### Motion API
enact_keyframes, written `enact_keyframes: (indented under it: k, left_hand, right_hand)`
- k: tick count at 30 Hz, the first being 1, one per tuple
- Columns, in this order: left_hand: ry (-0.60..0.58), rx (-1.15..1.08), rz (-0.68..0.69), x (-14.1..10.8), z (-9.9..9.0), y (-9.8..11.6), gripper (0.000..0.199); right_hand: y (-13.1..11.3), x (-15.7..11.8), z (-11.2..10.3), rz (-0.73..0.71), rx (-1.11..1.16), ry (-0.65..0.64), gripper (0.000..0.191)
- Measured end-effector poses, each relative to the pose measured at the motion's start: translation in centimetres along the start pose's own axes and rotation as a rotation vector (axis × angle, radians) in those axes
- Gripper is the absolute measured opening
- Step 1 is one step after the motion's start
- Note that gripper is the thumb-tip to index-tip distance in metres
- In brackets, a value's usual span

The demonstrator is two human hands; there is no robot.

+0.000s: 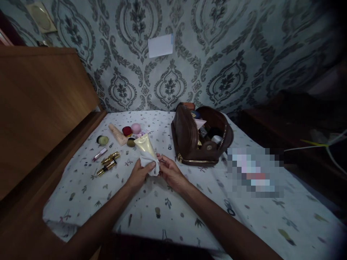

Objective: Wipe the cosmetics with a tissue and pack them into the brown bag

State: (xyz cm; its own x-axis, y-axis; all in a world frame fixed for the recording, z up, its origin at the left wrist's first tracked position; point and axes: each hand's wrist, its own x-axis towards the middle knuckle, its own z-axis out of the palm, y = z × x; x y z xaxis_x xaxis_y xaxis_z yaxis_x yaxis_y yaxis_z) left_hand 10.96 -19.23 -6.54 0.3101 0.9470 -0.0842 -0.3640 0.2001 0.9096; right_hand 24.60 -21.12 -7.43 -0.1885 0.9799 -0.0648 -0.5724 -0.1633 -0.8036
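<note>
A pale yellow squeeze tube (146,145) is held over the middle of the table, its flat end pointing up and away from me. A white cloth (148,163) wraps its lower part. My left hand (141,169) is closed around the cloth and the tube, thumb on top. From the other side, my right hand (171,172) has its fingers bent against the cloth at the tube's lower end. What its fingertips pinch there is partly hidden. The brown cosmetic bag (187,139) stands unzipped to the right of my hands, with several items inside.
On the left lie a peach tube (118,134), gold-and-black cosmetic tubes (107,168), a lip gloss (99,154), a round jar (102,140), a red-lidded pot (126,130) and a pink round item (136,128). A blurred-out object (255,171) lies right. A wooden cabinet (43,101) borders the left.
</note>
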Motion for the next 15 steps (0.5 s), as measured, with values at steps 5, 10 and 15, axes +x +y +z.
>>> enact_keyframes:
  k: [5,10,15]
  left_hand:
    - [0.093,-0.059,0.013,0.09,0.45,0.26,0.052]
    - [0.126,-0.09,-0.022,0.24,0.73,0.48,0.052]
    - [0.14,-0.095,-0.006,0.18,0.6,0.09,0.05]
  right_hand:
    - [0.39,0.33,-0.15,-0.055,-0.124,0.007,0.043]
    - [0.54,0.41,-0.01,-0.117,-0.26,0.018,0.039]
    - [0.73,-0.1,0.16,-0.268,-0.541,0.135,0.031]
